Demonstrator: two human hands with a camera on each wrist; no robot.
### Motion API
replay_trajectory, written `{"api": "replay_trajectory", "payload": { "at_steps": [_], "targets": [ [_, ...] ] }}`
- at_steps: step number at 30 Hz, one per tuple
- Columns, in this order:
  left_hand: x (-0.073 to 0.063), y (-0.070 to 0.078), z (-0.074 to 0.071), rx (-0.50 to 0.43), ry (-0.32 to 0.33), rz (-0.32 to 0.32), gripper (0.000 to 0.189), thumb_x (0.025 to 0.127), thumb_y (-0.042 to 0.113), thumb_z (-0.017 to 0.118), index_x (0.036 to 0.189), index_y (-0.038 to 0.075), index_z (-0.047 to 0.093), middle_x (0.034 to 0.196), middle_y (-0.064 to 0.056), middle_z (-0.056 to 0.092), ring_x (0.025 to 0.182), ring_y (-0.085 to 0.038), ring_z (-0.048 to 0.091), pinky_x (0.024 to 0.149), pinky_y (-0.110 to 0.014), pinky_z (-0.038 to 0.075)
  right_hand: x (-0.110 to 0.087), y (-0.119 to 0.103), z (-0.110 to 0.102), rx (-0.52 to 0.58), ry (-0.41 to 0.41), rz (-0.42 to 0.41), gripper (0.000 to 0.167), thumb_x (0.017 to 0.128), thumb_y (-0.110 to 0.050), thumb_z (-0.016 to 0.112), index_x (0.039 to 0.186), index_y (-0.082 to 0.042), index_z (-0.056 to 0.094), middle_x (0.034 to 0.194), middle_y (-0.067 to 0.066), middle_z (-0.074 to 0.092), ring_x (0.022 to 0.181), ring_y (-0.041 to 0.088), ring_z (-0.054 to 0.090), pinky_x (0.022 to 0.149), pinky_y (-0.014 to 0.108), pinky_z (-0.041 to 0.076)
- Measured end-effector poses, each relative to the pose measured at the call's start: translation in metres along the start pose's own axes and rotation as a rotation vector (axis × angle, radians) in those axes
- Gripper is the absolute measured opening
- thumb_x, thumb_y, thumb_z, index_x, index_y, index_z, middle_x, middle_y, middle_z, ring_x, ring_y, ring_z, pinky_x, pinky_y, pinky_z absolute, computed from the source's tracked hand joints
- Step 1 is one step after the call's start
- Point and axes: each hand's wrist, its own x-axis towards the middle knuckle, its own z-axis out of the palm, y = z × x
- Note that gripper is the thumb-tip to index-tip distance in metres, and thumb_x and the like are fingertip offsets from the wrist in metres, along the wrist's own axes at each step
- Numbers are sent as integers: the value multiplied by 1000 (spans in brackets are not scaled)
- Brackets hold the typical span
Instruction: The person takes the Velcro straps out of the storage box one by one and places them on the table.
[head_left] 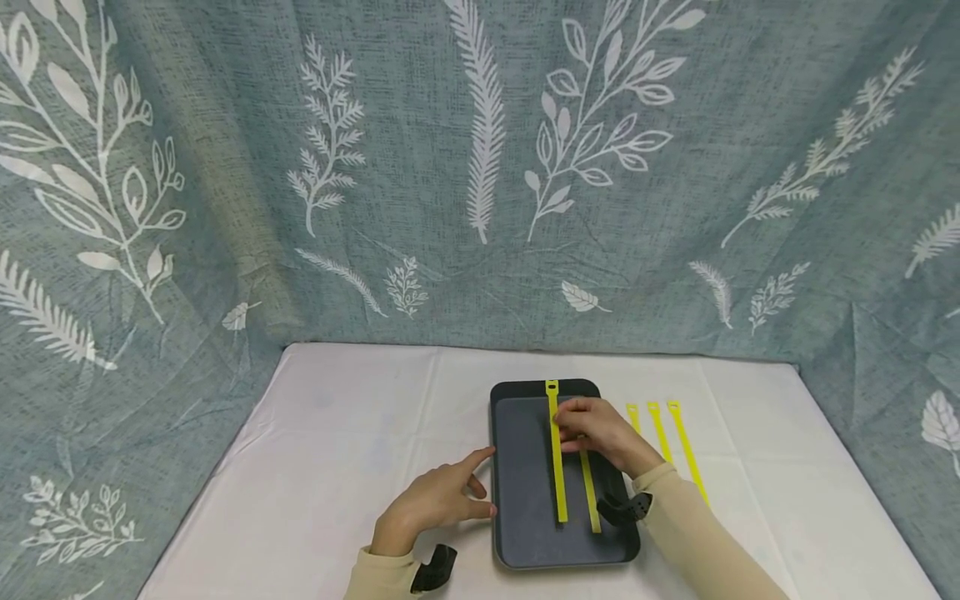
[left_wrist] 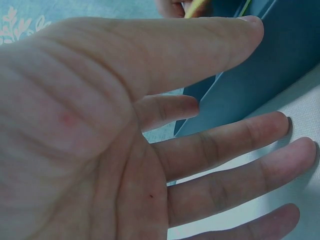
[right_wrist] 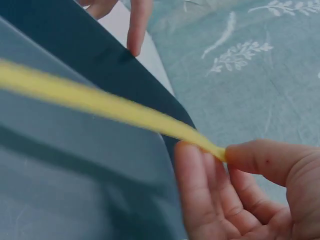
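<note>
A dark grey tray (head_left: pixel 525 533) lies lengthwise on the table. Over it my right hand (head_left: pixel 600 429) pinches a yellow strap (head_left: pixel 558 483) with a slotted head, likely a cable tie, between thumb and fingers; the right wrist view shows the strap (right_wrist: pixel 115 107) stretching away from the fingertips. A second yellow strap (head_left: pixel 590 496) lies in the tray, its upper part behind the right hand. At the tray's left side my left hand (head_left: pixel 435 500) touches the rim with its thumb and index finger. Spread, fairly straight fingers (left_wrist: pixel 220 145) show in the left wrist view.
Several yellow straps are near the tray's right side on the white cloth, among them one yellow strap (head_left: pixel 686 446) at the far right, partly beside the right forearm. A white tablecloth (head_left: pixel 360 417) covers the table. Behind hangs a blue-green curtain (head_left: pixel 420 167) with white leaf prints.
</note>
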Motion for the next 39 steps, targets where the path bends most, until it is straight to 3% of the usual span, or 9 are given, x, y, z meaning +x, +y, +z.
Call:
{"api": "replay_trajectory", "payload": {
  "at_steps": [12, 19, 26, 31, 39],
  "targets": [
    [2, 1, 1, 19, 8, 11, 83, 86, 31, 81, 156, 15, 39, 108, -4, 74, 79, -14, 66, 75, -42, 51, -8, -8, -21, 109, 59, -60, 25, 100, -15, 63, 120, 0, 59, 98, 1, 63, 85, 14, 64, 82, 32, 59],
    [2, 3, 1, 22, 4, 13, 83, 86, 30, 81, 156, 15, 39, 108, -3, 74, 81, -14, 66, 77, -44, 51, -14, -17, -38, 82, 93, -92, 39, 101, -20, 62, 131, 4, 55, 96, -4, 65, 85, 11, 64, 79, 27, 57],
    [2, 4, 1, 22, 2, 12, 83, 86, 30, 81, 156, 15, 39, 108, -3, 74, 82, -15, 65, 76, -43, 51, -22, -27, -60, 103, 131, -113, 32, 101, -22, 63, 126, -2, 59, 98, -7, 64, 87, 9, 64, 81, 27, 58],
    [1, 2, -2, 11, -3, 7, 83, 87, 31, 80, 157, 15, 38, 109, -4, 74, 81, -15, 65, 75, -43, 51, -28, -34, -77, 115, 174, -133, 39, 102, -26, 63, 132, -1, 58, 98, -9, 64, 88, 7, 63, 80, 24, 57],
    [0, 2, 0, 0, 1, 8, 83, 87, 30, 81, 156, 14, 39, 107, -4, 74, 79, -15, 64, 73, -42, 50, -44, -35, -106, 45, 232, -141, 37, 103, -32, 61, 129, -6, 57, 104, -10, 60, 92, 7, 62, 82, 27, 58]
  ]
}}
